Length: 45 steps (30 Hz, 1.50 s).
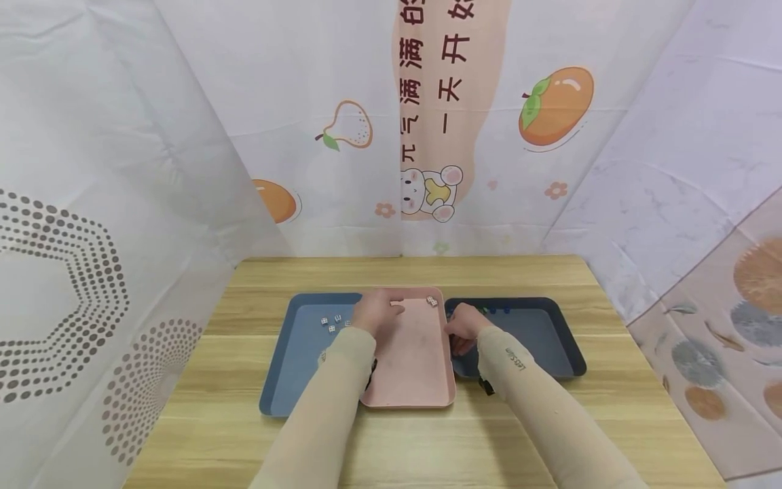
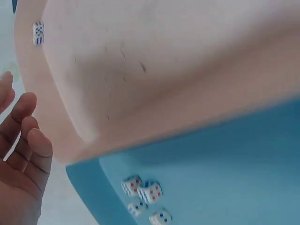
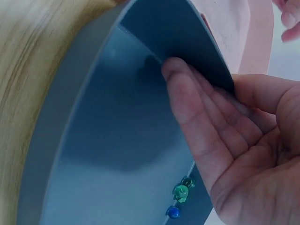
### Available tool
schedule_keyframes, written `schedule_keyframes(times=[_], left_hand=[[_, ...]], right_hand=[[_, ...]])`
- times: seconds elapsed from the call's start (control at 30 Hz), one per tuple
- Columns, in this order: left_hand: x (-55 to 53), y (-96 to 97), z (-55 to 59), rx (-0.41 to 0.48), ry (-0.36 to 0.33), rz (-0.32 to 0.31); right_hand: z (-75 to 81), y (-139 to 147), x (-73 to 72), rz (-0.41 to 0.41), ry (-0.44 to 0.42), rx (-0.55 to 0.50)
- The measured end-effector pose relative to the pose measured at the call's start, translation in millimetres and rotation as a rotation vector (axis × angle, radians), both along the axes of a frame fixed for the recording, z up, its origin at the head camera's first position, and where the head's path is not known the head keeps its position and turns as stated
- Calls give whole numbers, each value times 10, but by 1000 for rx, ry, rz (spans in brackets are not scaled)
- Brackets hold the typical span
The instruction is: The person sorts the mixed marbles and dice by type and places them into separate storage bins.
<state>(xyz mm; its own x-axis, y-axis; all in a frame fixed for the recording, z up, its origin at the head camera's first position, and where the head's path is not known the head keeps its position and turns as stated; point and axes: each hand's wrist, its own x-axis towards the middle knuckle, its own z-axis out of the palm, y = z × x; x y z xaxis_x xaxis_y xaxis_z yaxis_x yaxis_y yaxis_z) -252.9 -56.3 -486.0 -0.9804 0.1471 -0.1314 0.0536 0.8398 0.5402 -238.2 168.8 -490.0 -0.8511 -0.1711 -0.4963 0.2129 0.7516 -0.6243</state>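
Observation:
My right hand grips the near-side wall of the dark blue tray, thumb outside and fingers inside. Green and blue beads lie along the foot of that tray's wall. Fingers loosely bent and holding nothing, my left hand is over the left part of the pink tray; the left wrist view has its fingertips by the rim. Two white dice sit together in the pink tray's far right corner. Several more dice lie in the lighter blue tray, partly hidden by the left forearm.
All three trays stand side by side on a wood-grain table, the pink one in the middle. A printed curtain hangs behind the table's far edge, and more sheets hang at both sides.

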Motion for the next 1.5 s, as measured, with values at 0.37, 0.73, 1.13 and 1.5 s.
schedule_keyframes(times=[0.37, 0.73, 1.13, 1.5], left_hand=[[-72, 205, -108, 102, 30, -85], [-95, 375, -258, 224, -91, -48], [-182, 464, -434, 169, -132, -89], [-203, 512, -479, 129, -235, -82]], right_hand=[[3, -41, 13, -2, -2, -3], [13, -38, 9, -4, -15, 4], [37, -37, 21, 11, 5, 5], [6, -6, -7, 8, 3, 25]])
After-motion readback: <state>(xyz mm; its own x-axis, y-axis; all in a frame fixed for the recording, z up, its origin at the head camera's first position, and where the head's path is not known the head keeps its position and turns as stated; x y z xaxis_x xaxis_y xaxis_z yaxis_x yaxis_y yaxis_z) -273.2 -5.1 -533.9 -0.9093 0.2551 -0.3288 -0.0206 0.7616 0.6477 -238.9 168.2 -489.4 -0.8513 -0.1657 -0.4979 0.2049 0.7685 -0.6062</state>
